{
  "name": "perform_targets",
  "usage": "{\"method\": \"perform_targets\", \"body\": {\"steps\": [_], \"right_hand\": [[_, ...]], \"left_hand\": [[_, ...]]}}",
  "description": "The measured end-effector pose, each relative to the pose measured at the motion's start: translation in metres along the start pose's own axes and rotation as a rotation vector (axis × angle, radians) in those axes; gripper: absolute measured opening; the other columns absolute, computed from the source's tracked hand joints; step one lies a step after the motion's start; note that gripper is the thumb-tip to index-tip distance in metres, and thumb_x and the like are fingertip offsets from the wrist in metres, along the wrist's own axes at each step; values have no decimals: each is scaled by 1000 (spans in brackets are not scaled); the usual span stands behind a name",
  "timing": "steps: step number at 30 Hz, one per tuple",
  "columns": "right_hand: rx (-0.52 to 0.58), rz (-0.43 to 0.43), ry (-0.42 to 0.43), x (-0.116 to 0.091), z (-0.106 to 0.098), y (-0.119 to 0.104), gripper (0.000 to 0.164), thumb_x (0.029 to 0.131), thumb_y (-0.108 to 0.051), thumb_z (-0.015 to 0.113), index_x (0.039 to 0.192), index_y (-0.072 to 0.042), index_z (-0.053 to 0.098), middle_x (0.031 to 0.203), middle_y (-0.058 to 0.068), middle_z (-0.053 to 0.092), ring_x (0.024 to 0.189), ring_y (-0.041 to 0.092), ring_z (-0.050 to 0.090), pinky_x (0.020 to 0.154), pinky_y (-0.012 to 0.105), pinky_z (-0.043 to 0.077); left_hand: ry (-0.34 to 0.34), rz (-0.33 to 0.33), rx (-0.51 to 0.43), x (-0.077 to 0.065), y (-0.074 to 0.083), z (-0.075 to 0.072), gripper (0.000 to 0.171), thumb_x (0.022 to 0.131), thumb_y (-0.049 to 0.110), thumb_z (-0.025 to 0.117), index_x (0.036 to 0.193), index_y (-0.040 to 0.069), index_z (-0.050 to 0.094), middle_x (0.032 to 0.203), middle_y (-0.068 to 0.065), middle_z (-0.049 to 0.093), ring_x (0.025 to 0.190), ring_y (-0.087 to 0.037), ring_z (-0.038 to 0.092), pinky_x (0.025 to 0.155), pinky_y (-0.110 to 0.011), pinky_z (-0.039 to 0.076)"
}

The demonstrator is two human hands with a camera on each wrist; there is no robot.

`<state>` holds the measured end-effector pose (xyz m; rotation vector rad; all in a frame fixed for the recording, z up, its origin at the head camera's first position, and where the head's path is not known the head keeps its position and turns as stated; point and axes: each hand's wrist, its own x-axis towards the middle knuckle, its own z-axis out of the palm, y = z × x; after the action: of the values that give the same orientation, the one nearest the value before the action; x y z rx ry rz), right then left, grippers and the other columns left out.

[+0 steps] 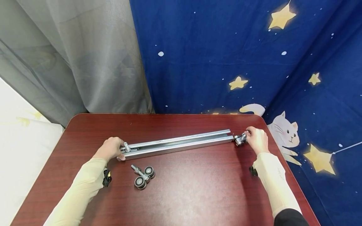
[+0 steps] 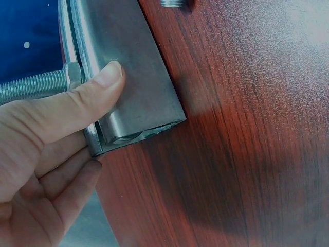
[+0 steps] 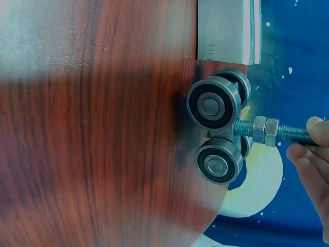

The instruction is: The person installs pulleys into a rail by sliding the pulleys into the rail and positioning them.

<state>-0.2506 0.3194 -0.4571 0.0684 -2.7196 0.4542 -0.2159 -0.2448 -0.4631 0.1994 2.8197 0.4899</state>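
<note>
A long metal C-channel track (image 1: 181, 148) lies slantwise on the table. My left hand (image 1: 109, 148) grips its left end, the thumb on the side wall in the left wrist view. Close to that hand a threaded bolt (image 1: 127, 147) with a nut (image 2: 73, 75) sticks up through the track's slot; what it joins inside is mostly hidden. Just off the track's right end is a roller trolley (image 3: 213, 105) with black-faced wheels. My right hand (image 1: 258, 140) pinches the tip of its threaded bolt (image 3: 293, 134), which carries two nuts.
Another roller trolley (image 1: 140, 182) lies on its side in front of the track, its bolt pointing to the back left. The reddish-brown table (image 1: 195, 188) has rounded far corners. Behind it hang a grey curtain (image 1: 104, 62) and a blue star-patterned one (image 1: 198, 62).
</note>
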Motion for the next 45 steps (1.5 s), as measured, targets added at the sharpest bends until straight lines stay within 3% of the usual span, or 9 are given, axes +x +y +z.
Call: {"method": "perform_targets", "body": {"steps": [15,25,45], "right_hand": [[-10,-7,-29,20,9,-4,13,81,-9,60,90,0,65,81,19,66,68,41,59,59,53,44],[-2,-36,-5,28,16,-12,9,79,-7,62,85,-2,66,78,18,66,66,43,58,57,54,43],[-14,-32,-114,28,15,-24,11,80,-10,61,87,-3,66,81,18,67,71,41,60,62,52,45]], "left_hand": [[-7,17,17,0,-1,0,46,51,18,86,91,0,70,98,-20,65,89,-39,57,76,-51,45],[-3,20,26,1,-1,0,47,51,18,86,91,0,70,97,-19,66,88,-38,58,75,-50,45],[10,16,10,-1,-1,0,48,50,17,86,91,-1,70,100,-21,65,91,-39,57,76,-51,45]]}}
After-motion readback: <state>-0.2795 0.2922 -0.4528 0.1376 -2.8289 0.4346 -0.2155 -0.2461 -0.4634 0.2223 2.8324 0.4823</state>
